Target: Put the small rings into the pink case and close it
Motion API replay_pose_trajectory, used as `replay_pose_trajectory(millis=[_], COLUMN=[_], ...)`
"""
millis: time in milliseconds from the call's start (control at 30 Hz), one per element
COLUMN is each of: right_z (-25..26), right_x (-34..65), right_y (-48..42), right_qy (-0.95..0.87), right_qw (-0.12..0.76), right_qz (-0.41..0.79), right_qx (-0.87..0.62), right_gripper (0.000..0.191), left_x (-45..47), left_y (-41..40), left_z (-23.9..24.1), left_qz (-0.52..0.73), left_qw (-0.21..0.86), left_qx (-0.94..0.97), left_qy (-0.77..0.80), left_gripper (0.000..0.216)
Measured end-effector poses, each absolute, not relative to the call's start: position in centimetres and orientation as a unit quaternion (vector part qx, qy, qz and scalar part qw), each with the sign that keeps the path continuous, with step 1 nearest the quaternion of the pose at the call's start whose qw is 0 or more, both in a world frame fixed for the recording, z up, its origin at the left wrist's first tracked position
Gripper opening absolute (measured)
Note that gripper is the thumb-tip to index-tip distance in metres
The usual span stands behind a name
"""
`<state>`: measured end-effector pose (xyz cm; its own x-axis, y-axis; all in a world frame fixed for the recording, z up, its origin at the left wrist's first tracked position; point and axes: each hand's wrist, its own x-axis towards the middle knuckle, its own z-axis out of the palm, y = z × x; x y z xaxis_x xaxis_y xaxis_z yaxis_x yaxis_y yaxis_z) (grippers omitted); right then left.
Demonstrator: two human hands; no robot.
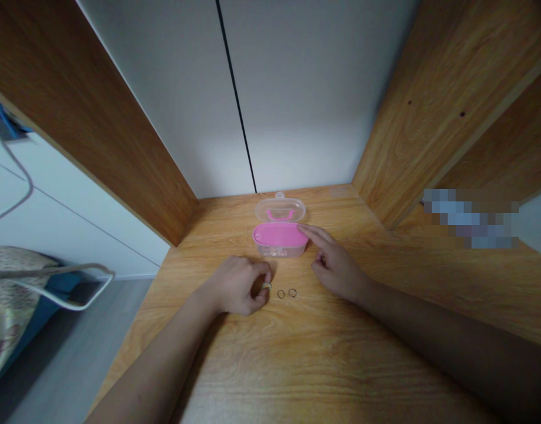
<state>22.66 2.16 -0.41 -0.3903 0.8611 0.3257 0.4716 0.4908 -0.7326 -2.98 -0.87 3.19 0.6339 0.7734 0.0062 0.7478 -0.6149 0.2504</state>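
On the glossy, wood-grained tabletop [261, 365], a small oval box of clear plastic [281, 251] stands near the white back panel [297, 100], just ahead of the two hands. Its see-through oval lid [264, 209], fitted with a slim pink handle [280, 218], is already swung back behind it, while a flat, matte pink oval cover [277, 234] spans the top. The left hand [244, 287] curls in front of the box, thumb and forefinger bent into a narrow pinch around a thin pale ring [266, 286]; whether the ring is gripped or merely rests on the wood between the fingertips, I cannot tell. The right hand [339, 264] holds nothing: its forefinger stretches out to touch the right end of the pink cover, with the thumb well below and apart from that finger.

Judging by this layout, the work looks partway along: the outer lid is open, but the pink cover sits in place and the small rings are outside the box. Just right of the pale ring lie a thin dark loop [281, 294] and, beside it, a small cluster of slender round bands [293, 292], loose and untouched. The box wall is smooth and translucent, with whitish marks on its front too small to read
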Motion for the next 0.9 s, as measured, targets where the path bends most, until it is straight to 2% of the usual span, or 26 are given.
replay_pose_trajectory(millis=[167, 700, 900], right_z=[-0.5, -0.6, -0.7], right_x=[22.7, 22.7, 22.8], right_y=[2.2, 2.3, 2.3], right_qy=[-0.788, -0.793, -0.798], right_qw=[0.356, 0.36, 0.358], right_qz=[0.269, 0.259, 0.251], right_qx=[-0.424, -0.417, -0.415], right_gripper=[0.087, 0.087, 0.085], left_x=[-2.9, -2.1, -2.0], left_y=[-0.8, -0.6, -0.6], left_z=[3.1, 2.1, 2.2], left_qz=[0.06, 0.067, 0.072], left_qw=[0.101, 0.055, 0.071], left_qx=[0.896, 0.906, 0.903], left_qy=[0.429, 0.413, 0.418], left_gripper=[0.011, 0.033, 0.028])
